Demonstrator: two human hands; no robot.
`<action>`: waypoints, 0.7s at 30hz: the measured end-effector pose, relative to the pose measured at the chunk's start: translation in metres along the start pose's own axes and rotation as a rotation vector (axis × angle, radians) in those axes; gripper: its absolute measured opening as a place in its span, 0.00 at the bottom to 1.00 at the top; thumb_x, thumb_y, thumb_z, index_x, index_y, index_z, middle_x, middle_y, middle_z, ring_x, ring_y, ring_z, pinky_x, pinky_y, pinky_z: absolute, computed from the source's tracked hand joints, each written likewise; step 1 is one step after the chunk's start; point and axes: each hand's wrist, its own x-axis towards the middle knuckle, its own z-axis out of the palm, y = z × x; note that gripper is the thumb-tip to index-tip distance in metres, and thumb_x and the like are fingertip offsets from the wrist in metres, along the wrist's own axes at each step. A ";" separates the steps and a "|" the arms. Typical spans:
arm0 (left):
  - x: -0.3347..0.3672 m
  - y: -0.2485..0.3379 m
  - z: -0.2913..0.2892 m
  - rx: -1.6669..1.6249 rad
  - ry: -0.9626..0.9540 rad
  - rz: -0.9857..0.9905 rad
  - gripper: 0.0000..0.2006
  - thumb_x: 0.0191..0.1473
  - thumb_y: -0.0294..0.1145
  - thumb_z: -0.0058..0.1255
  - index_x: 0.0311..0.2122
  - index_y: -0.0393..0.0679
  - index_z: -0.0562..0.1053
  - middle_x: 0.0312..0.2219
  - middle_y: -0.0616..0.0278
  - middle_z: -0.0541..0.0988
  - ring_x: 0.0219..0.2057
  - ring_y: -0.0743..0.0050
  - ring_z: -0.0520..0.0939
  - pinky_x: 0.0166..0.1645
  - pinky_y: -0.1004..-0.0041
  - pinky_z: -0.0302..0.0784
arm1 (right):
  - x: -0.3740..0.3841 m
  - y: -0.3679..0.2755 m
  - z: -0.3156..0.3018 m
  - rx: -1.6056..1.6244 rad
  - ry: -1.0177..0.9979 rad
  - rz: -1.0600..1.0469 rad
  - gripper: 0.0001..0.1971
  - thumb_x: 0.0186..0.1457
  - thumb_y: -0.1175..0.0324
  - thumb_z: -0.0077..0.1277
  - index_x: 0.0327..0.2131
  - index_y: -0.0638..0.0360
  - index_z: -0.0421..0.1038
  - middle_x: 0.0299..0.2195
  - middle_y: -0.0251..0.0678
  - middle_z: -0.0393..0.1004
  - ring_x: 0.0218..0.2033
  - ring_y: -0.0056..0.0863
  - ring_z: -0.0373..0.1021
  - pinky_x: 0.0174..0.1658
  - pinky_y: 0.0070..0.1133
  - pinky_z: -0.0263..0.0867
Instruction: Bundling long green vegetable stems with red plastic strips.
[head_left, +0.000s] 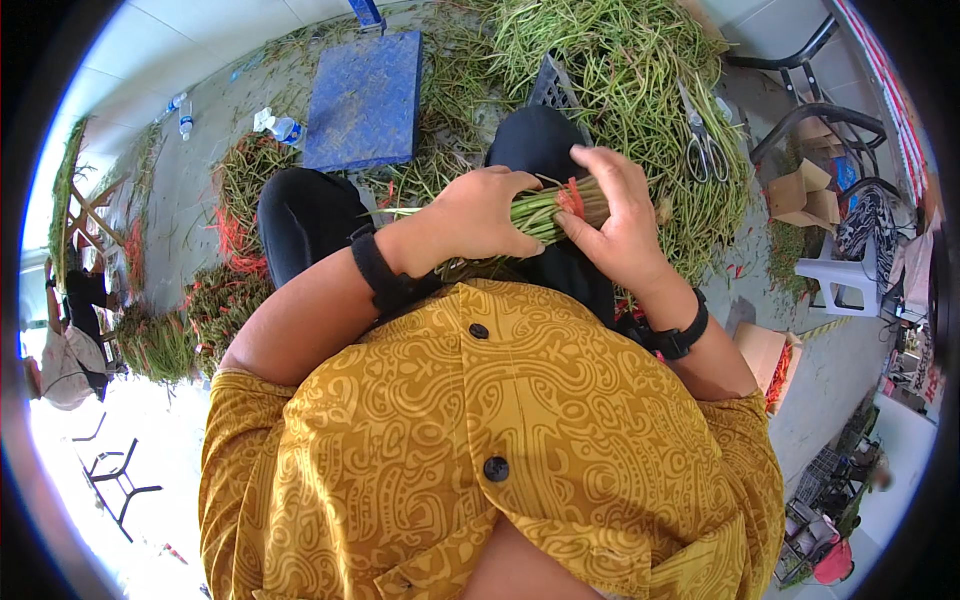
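Observation:
Across my lap lies a bundle of thin green stalks point(535, 216), with a red tie point(569, 196) round it near its right end. My left hand point(474, 213) is closed round the left part of the bundle, thumb and fingers on opposite sides. My right hand point(622, 222) grips the right end, its thumb at the red tie and its fingers over the far side. The brownish stalk ends show beside my right palm. Some tips poke out to the left, behind my left wrist. Whether the tie is knotted or a band, I cannot tell.
Beyond my knees is a large heap of loose stalks point(640, 60), with scissors point(704, 146) on it and a dark crate point(553, 82) partly buried. A blue platform point(365, 100) stands left of it. Tied bundles point(160, 340) lie at left; a cardboard box point(768, 358) holds red ties at right.

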 end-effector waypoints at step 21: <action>0.005 0.002 0.007 0.386 0.232 0.272 0.28 0.31 0.46 0.61 0.41 0.43 0.74 0.38 0.57 0.70 0.41 0.60 0.70 0.49 0.66 0.64 | -0.022 0.036 -0.001 0.284 -0.019 0.181 0.06 0.42 0.71 0.56 0.27 0.59 0.74 0.32 0.33 0.69 0.37 0.30 0.63 0.42 0.23 0.59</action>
